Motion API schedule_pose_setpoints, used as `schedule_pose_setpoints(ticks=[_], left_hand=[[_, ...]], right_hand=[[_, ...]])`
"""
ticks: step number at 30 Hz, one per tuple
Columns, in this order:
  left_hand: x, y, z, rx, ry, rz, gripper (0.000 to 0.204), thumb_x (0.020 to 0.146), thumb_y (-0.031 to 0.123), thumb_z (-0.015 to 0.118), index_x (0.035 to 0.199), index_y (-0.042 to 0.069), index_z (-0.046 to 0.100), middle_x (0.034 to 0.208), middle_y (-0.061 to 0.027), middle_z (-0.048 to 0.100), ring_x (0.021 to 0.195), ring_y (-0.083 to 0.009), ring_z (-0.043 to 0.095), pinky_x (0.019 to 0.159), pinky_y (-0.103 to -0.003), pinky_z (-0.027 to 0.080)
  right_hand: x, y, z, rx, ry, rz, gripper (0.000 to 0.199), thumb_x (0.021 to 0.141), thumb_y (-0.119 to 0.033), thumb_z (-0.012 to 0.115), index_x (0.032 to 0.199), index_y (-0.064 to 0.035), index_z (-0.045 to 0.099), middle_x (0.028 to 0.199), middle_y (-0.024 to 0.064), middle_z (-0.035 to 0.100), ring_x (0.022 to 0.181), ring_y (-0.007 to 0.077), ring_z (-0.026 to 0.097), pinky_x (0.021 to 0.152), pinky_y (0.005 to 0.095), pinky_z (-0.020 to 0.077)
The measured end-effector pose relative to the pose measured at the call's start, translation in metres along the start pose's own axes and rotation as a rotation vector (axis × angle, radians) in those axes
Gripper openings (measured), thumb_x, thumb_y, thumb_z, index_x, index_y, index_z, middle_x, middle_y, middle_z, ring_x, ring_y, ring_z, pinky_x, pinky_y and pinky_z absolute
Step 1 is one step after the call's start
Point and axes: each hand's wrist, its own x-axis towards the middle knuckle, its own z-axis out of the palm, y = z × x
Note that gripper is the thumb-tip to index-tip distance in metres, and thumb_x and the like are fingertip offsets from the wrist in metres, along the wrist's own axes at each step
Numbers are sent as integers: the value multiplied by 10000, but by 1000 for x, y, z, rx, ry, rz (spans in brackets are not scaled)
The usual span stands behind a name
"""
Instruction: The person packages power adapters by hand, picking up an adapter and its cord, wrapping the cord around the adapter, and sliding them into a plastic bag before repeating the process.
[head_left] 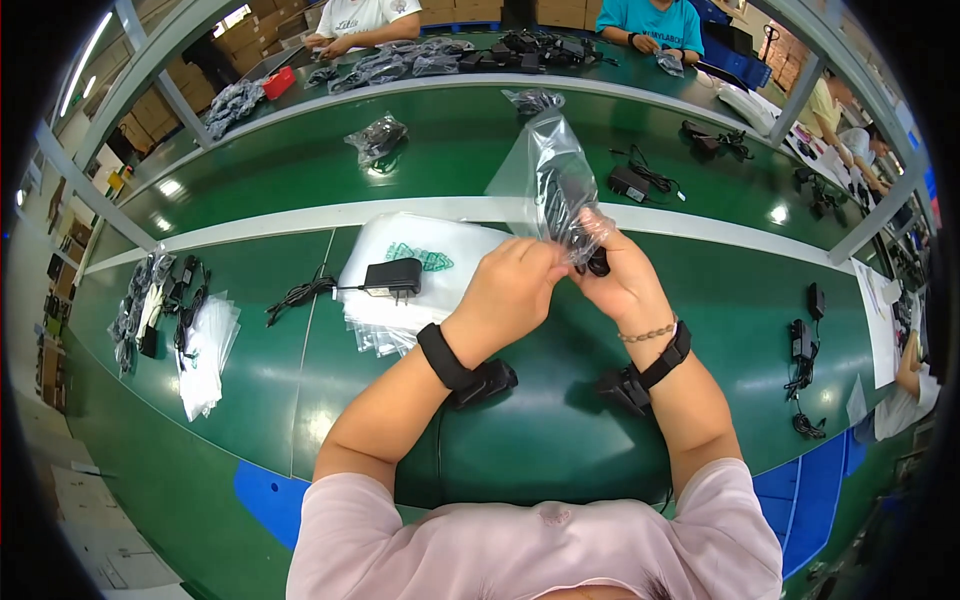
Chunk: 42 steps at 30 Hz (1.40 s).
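A transparent plastic bag (548, 150) stands upright between my hands, with a black power adapter and its cable (563, 200) inside. My left hand (508, 292) is closed, its fingertips pinching the bag's lower edge. From the other side, my right hand (622, 272) grips the bag and its black contents; some fingers are hidden behind the plastic. Left of my hands, another black adapter (393, 277) with prongs and a bundled cable rests on a stack of flat plastic bags (380, 240) with green print.
Bagged adapters (140, 305) and flat bags (208, 350) lie on the left of the green table (560, 440). Black adapters (802, 345) are at right. On the belt beyond the white rail (720, 228) sit a bagged item (378, 138) and an adapter (632, 182). Co-workers sit across.
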Motion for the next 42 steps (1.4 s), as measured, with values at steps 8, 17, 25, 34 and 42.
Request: schedule_pose_setpoints(ticks=[8,17,25,34,42], left_hand=[[-1,1,-15,29,181,54,129,686,21,658,726,35,536,611,-88,490,532,-263,479,472,-344,385],[2,-2,-21,48,159,170,159,661,25,683,744,40,548,650,-87,513,543,-243,489,468,-324,391],[25,18,-29,639,46,-10,191,757,161,634,898,33,614,922,-93,629,944,-298,582,894,-407,377],[1,7,-20,337,42,42,208,813,156,585,961,13,617,1109,-141,583,1164,-304,471,1012,-428,271],[29,-16,-100,109,267,-185,317,824,123,590,1104,-16,535,1148,-164,543,1075,-289,517,944,-381,370]], right_hand=[[11,11,19,-827,-241,-907,585,783,-132,635,1296,-25,374,1077,138,567,852,238,597,761,311,483],[15,-1,27,-1346,-348,-1087,651,729,-66,617,1323,-35,352,1175,137,548,952,225,593,810,291,459],[28,22,0,-1292,-456,-816,490,755,-133,632,1210,-61,465,1069,193,574,914,364,578,772,346,482],[47,47,2,-1173,-438,-977,537,752,-167,644,1240,-54,450,1092,161,580,969,296,578,828,325,454],[25,12,49,-735,-535,-595,594,741,-136,653,1271,-12,416,1112,99,569,986,165,543,868,284,420]])
